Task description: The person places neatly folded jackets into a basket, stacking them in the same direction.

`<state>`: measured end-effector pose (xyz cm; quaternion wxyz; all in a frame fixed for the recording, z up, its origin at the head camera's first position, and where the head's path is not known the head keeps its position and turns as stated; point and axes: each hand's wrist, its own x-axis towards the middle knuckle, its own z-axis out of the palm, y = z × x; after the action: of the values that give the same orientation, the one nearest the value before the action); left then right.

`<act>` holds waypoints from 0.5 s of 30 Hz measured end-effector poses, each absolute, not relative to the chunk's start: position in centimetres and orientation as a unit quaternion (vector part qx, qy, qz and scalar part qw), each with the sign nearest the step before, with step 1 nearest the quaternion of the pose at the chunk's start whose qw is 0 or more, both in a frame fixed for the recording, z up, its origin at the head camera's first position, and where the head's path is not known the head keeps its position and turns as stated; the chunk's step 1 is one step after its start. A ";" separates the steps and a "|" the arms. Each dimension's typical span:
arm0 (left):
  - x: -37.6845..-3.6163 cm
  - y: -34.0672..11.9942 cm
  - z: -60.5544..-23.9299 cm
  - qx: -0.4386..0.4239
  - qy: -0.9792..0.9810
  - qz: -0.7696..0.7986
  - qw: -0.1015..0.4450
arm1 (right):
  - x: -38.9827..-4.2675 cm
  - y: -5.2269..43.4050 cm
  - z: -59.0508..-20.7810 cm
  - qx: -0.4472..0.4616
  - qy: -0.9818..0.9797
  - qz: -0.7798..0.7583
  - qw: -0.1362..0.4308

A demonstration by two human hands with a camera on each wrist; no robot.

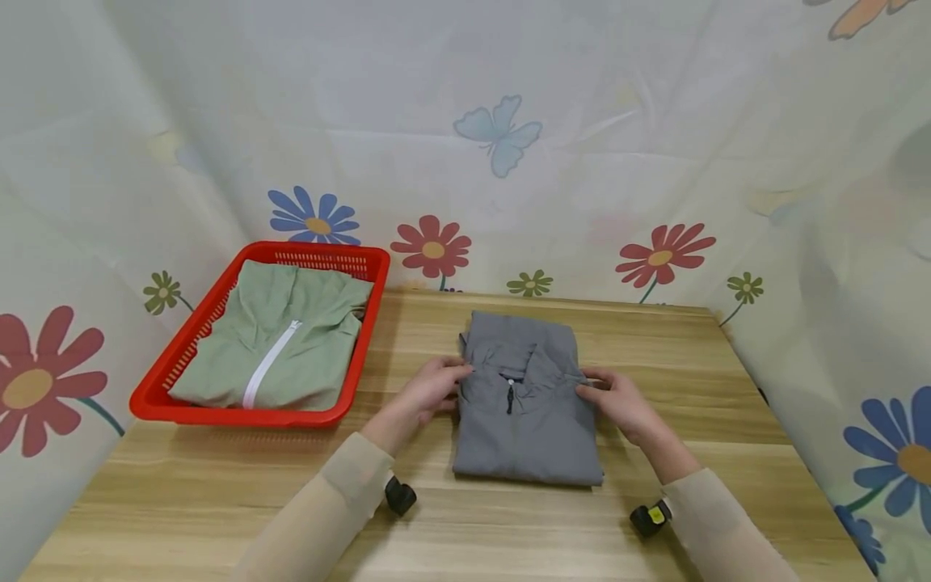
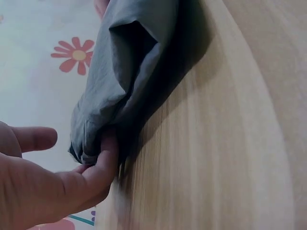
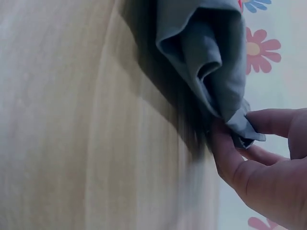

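Your left hand (image 1: 431, 390) and right hand (image 1: 618, 402) each pinch a side of the grey jacket (image 1: 522, 404), which lies already folded on the worktop (image 1: 509, 533). It is not yet in the red basket (image 1: 156, 388), where a green jacket (image 1: 280, 339) already lies folded.

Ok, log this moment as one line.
left hand: pinches grey jacket left edge | right hand: pinches right edge | green jacket: in red basket
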<state>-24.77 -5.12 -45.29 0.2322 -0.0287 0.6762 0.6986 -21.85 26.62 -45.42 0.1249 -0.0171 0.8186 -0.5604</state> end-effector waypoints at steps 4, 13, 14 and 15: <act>-25.0 -5.4 -45.7 -0.036 0.678 0.698 0.229 | -22.1 26.8 -45.7 -0.003 0.782 -0.606 0.143; -25.7 -5.5 -46.4 -0.047 0.667 0.710 0.222 | -22.4 27.4 -45.9 0.016 0.722 -0.671 0.169; -25.8 -5.4 -46.5 -0.049 0.669 0.709 0.220 | -22.4 27.4 -45.9 0.015 0.720 -0.672 0.170; -25.9 -5.4 -46.5 -0.052 0.670 0.707 0.219 | -22.5 27.4 -46.0 0.015 0.718 -0.674 0.171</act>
<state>-25.93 -5.38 -46.51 0.2192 -0.0519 0.6702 0.7071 -22.47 27.37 -45.96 0.1710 0.0146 0.7184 -0.6741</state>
